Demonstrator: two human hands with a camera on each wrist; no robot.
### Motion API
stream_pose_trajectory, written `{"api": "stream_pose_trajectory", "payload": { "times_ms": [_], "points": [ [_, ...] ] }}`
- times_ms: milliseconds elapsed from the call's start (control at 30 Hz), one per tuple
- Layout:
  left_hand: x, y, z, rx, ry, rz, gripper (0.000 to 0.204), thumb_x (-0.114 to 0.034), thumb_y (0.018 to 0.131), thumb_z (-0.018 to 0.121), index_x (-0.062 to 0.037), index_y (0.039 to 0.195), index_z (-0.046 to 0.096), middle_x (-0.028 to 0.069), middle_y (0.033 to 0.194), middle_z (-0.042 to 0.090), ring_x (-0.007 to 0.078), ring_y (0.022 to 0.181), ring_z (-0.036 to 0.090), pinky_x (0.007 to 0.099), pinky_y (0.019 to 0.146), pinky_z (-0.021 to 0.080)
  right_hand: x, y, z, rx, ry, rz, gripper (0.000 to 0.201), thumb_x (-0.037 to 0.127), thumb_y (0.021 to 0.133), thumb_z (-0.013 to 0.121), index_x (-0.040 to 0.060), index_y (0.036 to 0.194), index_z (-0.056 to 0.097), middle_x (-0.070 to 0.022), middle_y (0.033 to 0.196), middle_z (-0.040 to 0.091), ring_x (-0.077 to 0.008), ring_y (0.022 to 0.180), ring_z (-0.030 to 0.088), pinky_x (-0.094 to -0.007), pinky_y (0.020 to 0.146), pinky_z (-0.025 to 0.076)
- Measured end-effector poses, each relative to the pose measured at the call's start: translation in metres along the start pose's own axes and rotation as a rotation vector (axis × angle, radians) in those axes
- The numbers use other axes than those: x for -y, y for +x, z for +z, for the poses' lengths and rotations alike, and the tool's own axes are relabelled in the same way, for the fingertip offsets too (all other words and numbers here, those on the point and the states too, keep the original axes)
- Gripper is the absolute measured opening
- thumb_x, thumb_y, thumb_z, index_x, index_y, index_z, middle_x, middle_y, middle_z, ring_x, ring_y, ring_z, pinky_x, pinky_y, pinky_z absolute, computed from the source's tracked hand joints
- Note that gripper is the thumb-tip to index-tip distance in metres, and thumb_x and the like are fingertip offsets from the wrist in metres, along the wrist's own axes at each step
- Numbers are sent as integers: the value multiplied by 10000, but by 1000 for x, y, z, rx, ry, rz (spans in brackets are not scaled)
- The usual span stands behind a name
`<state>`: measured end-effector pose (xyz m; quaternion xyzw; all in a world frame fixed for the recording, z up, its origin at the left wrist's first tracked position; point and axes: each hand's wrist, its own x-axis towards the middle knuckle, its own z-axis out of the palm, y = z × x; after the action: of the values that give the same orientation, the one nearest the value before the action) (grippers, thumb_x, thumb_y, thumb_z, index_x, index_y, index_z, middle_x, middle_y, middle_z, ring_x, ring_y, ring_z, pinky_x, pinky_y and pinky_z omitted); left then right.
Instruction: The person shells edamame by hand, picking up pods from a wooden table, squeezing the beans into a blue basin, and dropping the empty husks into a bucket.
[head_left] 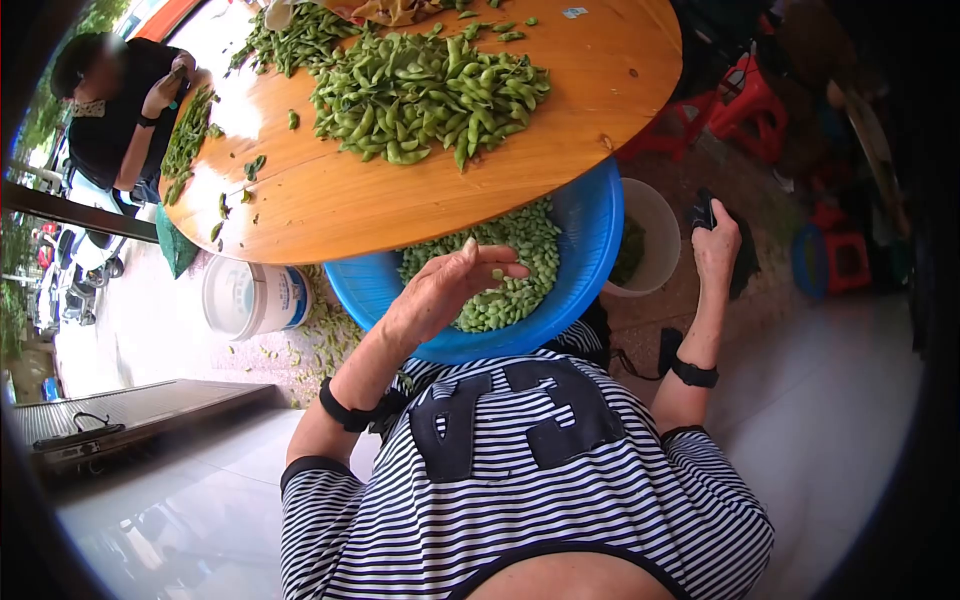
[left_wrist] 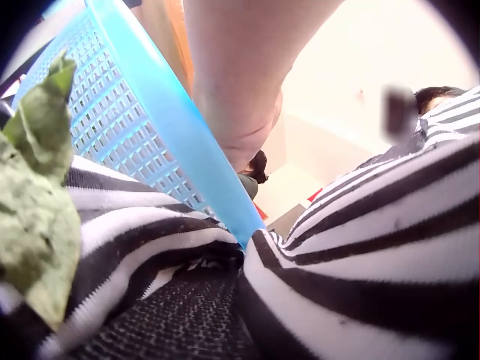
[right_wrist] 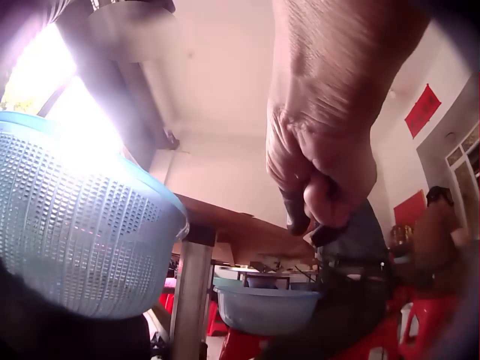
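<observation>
Shelled green beans [head_left: 530, 245] lie in a blue plastic basket [head_left: 595, 225] with mesh sides, held at the person's lap under the table edge. Over the beans, the left hand [head_left: 445, 285] hangs with its fingers extended, a small green bean showing against them. Out to the right, the right hand [head_left: 716, 248] grips a small black object [head_left: 704, 208], whose kind is not clear. In the right wrist view the fingers [right_wrist: 330, 202] curl round it. A big heap of edamame pods [head_left: 430, 95] sits on the wooden table [head_left: 590, 110].
A white bucket [head_left: 650, 235] with green scraps stands right of the basket; another white bucket [head_left: 245, 300] is at left among scattered husks [head_left: 335, 335]. Red stools [head_left: 750, 110] stand at the back right. Another person [head_left: 115, 120] is across the table, left.
</observation>
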<state>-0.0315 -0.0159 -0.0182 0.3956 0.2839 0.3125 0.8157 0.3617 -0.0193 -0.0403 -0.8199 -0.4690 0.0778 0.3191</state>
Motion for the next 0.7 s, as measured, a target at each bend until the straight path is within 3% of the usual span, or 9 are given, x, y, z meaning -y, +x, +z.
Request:
{"api": "stream_pose_trajectory", "payload": {
  "times_ms": [33,133,200,300,400,467,500,567,700],
  "points": [
    [-4,-3,1,-2,3,0,500,-383,1010,403,41,1244,527,179,1174,612,263,1106,586,399,995,428,0,-2,-1,-12,-10,13,507,-2,703,535,-57,1206,566,-283,1094,627,-373,1069,603,-369,903,448],
    [-27,-14,-1,-7,461,90,295,-180,974,519,19,1178,595,139,1155,634,224,1102,585,386,997,426,10,-8,-5,-22,-13,42,499,-4,713,527,-52,1208,567,-277,1096,630,-366,1071,606,-355,905,448],
    [-48,-21,-13,-88,372,296,250,18,891,561,5,1131,634,111,1130,653,195,1078,591,350,963,450,13,-11,-5,-19,-7,58,490,-5,717,524,-52,1203,571,-274,1090,634,-364,1063,610,-349,900,450],
    [-97,-13,-65,-347,669,466,319,75,855,530,-19,1138,646,99,1092,669,171,991,626,296,854,504,12,-12,-6,-28,25,34,475,-3,722,521,-54,1191,577,-268,1079,640,-346,1043,624,-338,887,455],
    [-158,3,-144,-833,1070,370,254,-90,874,614,-13,1112,657,86,962,688,139,788,649,277,680,542,15,-13,-6,7,0,44,463,-3,726,521,-43,1183,585,-258,1065,648,-324,1019,638,-329,871,460],
    [-181,14,-182,-1043,1264,319,246,-204,856,664,-8,1002,685,90,805,695,137,618,640,268,605,527,14,-15,-3,-11,11,8,459,-4,725,522,-30,1177,593,-259,1051,648,-327,998,641,-335,865,463],
    [-191,20,-193,-1043,1263,320,246,-204,856,664,-8,1002,685,90,805,695,137,618,640,268,605,527,20,-16,-4,-12,10,7,459,-4,725,522,-30,1177,593,-259,1051,648,-327,998,641,-335,865,463],
    [-201,29,-207,-975,1441,-17,228,-237,827,684,-36,931,704,95,740,692,151,591,643,292,596,519,34,-21,-7,13,68,22,444,-7,729,513,-26,1165,596,-244,995,657,-345,983,639,-345,866,464],
    [-188,33,-213,-940,1591,169,193,-236,798,698,-76,907,710,93,800,715,160,625,656,320,593,509,27,-20,5,-73,1,-122,412,-11,741,507,-40,1142,592,-226,923,662,-338,915,649,-336,840,471]
  ]
}}
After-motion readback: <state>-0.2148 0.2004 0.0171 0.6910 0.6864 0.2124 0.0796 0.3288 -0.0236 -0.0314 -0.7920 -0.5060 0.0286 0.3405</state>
